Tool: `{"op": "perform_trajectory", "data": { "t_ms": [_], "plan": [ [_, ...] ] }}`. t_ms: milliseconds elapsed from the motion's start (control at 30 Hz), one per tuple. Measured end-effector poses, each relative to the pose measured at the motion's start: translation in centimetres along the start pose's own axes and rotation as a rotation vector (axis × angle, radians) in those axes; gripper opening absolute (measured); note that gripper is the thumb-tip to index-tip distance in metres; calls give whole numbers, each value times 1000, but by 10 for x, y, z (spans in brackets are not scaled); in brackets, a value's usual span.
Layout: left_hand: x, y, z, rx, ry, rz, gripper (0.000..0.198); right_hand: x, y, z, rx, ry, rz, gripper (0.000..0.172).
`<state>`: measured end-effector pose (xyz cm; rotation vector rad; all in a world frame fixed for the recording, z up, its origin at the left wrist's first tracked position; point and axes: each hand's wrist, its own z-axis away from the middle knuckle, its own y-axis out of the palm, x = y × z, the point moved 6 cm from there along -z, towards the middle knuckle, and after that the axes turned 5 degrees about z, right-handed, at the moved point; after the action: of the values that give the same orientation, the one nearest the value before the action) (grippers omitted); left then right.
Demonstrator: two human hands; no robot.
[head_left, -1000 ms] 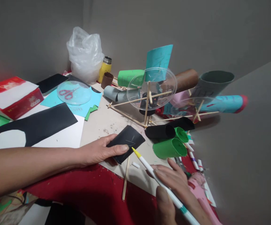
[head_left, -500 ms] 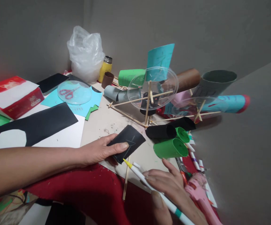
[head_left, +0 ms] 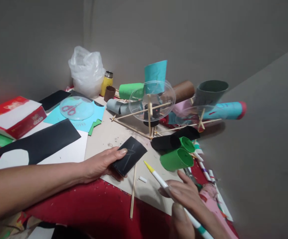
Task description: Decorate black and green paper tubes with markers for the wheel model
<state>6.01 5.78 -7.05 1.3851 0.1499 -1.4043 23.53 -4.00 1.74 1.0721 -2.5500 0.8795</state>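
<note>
My left hand (head_left: 106,162) is closed on a black paper tube (head_left: 133,153), thumb pressed on its upper side, where thin pale lines are drawn. My right hand (head_left: 186,202) grips a white marker (head_left: 162,180) with a yellow tip and a green band. The tip points at the tube but is apart from it. Below the tube lie a small white cap (head_left: 142,179) and a pair of wooden sticks (head_left: 133,199). Beyond my right hand lie a green tube (head_left: 170,161) and a black tube (head_left: 162,142).
A stick frame (head_left: 131,127) with clear plastic discs and coloured tubes stands at the back right. A pink glue gun (head_left: 212,202) lies right. Leftward are black paper (head_left: 51,141), a red box (head_left: 27,124), scissors (head_left: 70,109) on a clear lid; behind, a plastic bag (head_left: 86,73).
The marker tip has pulled away from the black tube, to the right and up. The tube has tilted slightly, showing more of the drawn lines. The whole view has shifted a little.
</note>
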Motion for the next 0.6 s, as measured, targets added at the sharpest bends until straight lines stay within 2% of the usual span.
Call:
{"op": "perform_trajectory", "data": {
  "t_ms": [100, 233, 433, 600],
  "plan": [
    [1, 1, -1, 16, -4, 33, 68, 7, -2, -3, -73, 83, -43, 26],
    [5, 3, 2, 38, -46, 46, 73, -7, -1, 0, -115, 201, -100, 34],
    [10, 11, 7, 122, -106, 28, 80, -27, 22, -2, 57, 289, -243, 36],
    [12, 17, 7, 184, -94, 6, 84, -26, 31, -8, 109, 220, -229, 29]
  ]
}}
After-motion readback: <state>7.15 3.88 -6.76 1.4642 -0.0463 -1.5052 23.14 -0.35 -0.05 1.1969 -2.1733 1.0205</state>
